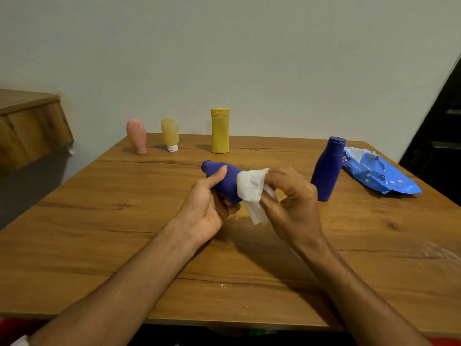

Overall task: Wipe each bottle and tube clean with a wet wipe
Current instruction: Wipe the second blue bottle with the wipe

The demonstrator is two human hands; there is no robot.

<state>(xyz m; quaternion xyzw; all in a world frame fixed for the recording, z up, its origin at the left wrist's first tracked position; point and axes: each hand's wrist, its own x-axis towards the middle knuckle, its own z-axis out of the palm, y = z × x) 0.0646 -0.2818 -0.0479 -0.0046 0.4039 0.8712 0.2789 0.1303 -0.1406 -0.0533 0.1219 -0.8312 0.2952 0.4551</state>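
Above the worktop [99, 245], a blue bottle [232, 182] is gripped by left fingers [219, 174], a wet wipe [250, 186] pinched against it by right fingers [274, 176]; most wiping seems left.

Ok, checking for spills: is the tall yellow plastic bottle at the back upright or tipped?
Upright: the yellow plastic bottle stands on its base, cap uppermost.

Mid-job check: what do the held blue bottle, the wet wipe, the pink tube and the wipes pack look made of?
Held blue bottle: opaque matte plastic, even colour, soft sheen.
Wet wipe: white nonwoven cloth, limp and creased.
Pink tube: probably soft plastic or silicone; it looks slightly translucent.
Wipes pack: thin glossy plastic film, crinkled with bright highlights.
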